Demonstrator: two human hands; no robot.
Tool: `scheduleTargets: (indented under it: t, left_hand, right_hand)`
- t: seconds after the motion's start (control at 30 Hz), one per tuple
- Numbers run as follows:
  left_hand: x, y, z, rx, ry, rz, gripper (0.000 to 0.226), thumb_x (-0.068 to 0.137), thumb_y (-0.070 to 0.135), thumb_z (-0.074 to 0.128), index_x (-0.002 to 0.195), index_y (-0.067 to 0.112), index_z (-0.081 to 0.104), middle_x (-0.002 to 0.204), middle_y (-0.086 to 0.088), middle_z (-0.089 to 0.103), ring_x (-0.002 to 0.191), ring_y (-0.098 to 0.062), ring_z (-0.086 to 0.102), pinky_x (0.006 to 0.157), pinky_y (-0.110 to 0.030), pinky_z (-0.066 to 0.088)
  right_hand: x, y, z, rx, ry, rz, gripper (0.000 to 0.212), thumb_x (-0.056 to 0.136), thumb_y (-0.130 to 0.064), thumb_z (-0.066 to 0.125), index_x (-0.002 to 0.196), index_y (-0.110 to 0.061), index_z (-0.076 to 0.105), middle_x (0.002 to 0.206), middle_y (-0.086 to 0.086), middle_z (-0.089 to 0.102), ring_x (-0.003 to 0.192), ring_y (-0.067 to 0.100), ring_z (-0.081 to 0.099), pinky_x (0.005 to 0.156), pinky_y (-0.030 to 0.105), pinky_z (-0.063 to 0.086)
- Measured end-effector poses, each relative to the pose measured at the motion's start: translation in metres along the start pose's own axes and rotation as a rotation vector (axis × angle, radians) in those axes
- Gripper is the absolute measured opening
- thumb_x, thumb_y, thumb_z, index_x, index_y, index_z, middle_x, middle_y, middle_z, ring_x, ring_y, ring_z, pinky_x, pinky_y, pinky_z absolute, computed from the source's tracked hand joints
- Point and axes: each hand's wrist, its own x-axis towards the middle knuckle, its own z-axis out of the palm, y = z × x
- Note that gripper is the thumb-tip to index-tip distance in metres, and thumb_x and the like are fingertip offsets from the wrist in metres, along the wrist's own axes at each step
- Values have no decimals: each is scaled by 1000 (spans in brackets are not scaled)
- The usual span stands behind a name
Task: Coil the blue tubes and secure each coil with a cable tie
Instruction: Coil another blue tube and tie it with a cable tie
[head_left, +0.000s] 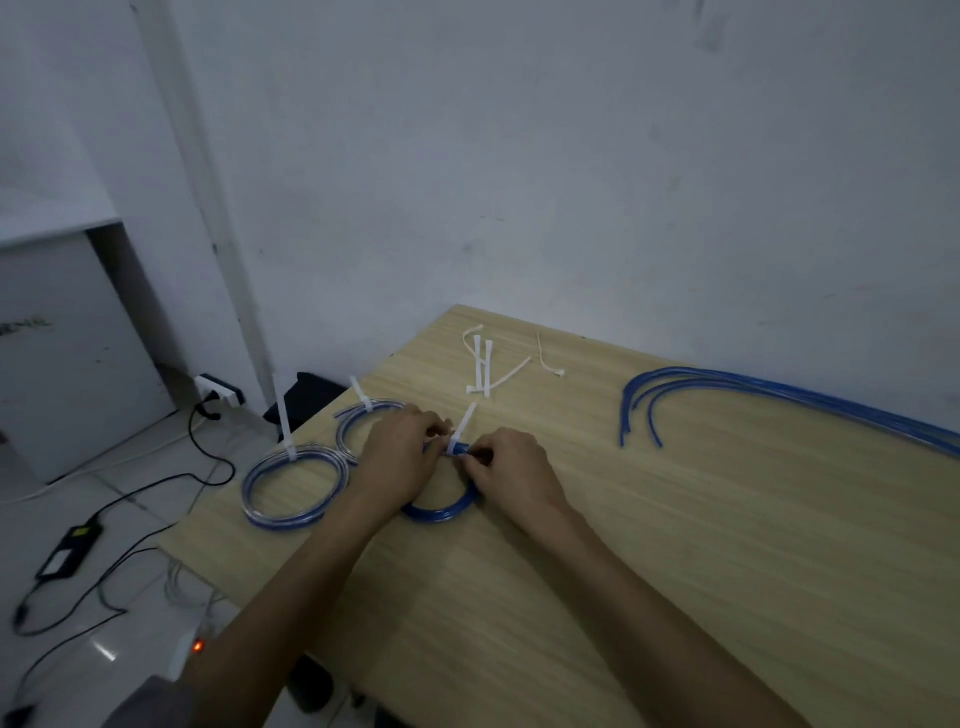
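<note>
Two coils are lying finished on the table (675, 545), and a third is being tied, so by my judgement the job is sitting near its midpoint. Straight tubes (779, 392) are waiting uncoiled at about two o'clock, running off the right edge, so their count and length are impossible to tell. At nine o'clock the big coil (295, 488) is resting by the table's left edge with its tie tail standing up; the second coil (349, 423) is lying just beyond it at ten o'clock, partly covered by the left hand (400, 457). At the centre the third coil (441, 512) is lying between both hands, only its near arc showing. The left hand is curling round the coil's far side, and the right hand (511, 475) is pinching the tie (460, 434) where it wraps the tubing; the tail is sticking up between the fingers. Whether that tie is already cinched tight is hidden by the fingertips. Spare ties (485, 366) are lying loose at twelve o'clock, enough, I would guess, for several more coils.
</note>
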Motion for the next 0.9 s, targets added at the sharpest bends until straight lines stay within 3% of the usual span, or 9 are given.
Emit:
scheduleTargets:
  t: [0.1, 0.27, 0.4, 0.6, 0.7, 0.77, 0.9]
  left_hand:
    - [1, 8, 0, 36, 60, 33, 18, 96, 24, 61, 110, 14, 69, 105, -4, 65, 93, -21, 58, 78, -33, 46]
    - [7, 33, 5, -56, -4, 107, 22, 99, 30, 57, 118, 20, 63, 107, 2, 60, 91, -14, 57, 78, -31, 48]
    - [12, 66, 18, -81, -84, 221, 22, 99, 33, 58, 117, 22, 64, 103, 5, 57, 86, -13, 56, 76, -31, 47]
    - [17, 126, 60, -94, -181, 473, 22, 101, 30, 53, 120, 29, 64, 108, 7, 56, 90, -12, 59, 76, -30, 47]
    - [29, 152, 85, -1, -119, 574, 34, 94, 12, 58, 125, 23, 64, 113, -2, 57, 104, -23, 53, 80, -39, 49]
    - [40, 164, 98, 92, -50, 637, 46, 79, -5, 63, 119, 18, 67, 111, -7, 59, 101, -29, 51, 76, -42, 50]
    - [59, 164, 112, 85, 4, 642, 26, 81, 3, 62, 102, 16, 71, 107, -7, 64, 98, -31, 57, 70, -42, 54]
  right_hand:
    - [1, 3, -5, 34, 24, 16, 27, 93, -35, 61, 82, -17, 78, 73, -2, 70, 70, 12, 63, 65, 34, 52]
    - [-11, 24, -33, 1, 98, 45, 27, 98, -40, 58, 98, -20, 78, 90, -3, 72, 81, 13, 64, 71, 30, 50]
    - [-39, 61, -56, -123, 186, 81, 27, 97, -41, 54, 96, -24, 75, 91, -4, 64, 85, 17, 60, 76, 36, 50]
    - [-89, 126, -97, -281, 310, 129, 23, 98, -36, 54, 92, -23, 72, 89, -5, 59, 79, 18, 60, 66, 33, 45]
    - [-101, 153, -113, -350, 339, 162, 25, 99, -36, 53, 93, -21, 72, 89, -5, 58, 77, 17, 61, 66, 34, 49]
    - [-106, 163, -118, -341, 323, 179, 25, 100, -37, 51, 96, -22, 71, 90, -6, 57, 78, 16, 60, 69, 35, 50]
    - [-104, 169, -119, -322, 316, 163, 25, 99, -38, 49, 98, -22, 69, 96, -3, 57, 83, 21, 63, 71, 37, 51]
